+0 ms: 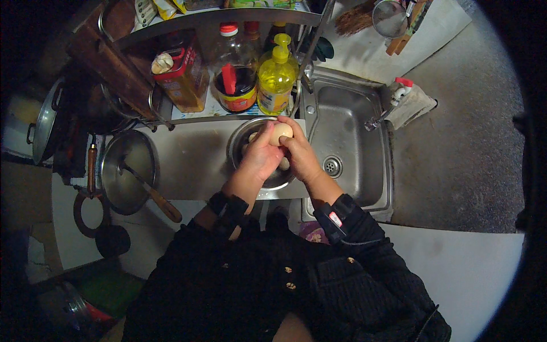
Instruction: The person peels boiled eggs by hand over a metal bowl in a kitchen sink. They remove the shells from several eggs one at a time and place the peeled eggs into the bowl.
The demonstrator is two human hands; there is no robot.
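Observation:
Between both hands, over a round stainless steel bowl, is a pale brown egg. My left hand supports the egg from the left, its fingers partly hidden. From the right, my right hand wraps around it, the thumb resting on the shell. Several more eggs lie in the bowl; one egg shows between my wrists. The bowl stands on the steel counter beside the sink.
At the right is a steel sink with a red-handled tap. Behind the bowl stand a yellow pump bottle and a dark sauce bottle beneath a shelf. A pan holding a wooden-handled ladle sits at the left.

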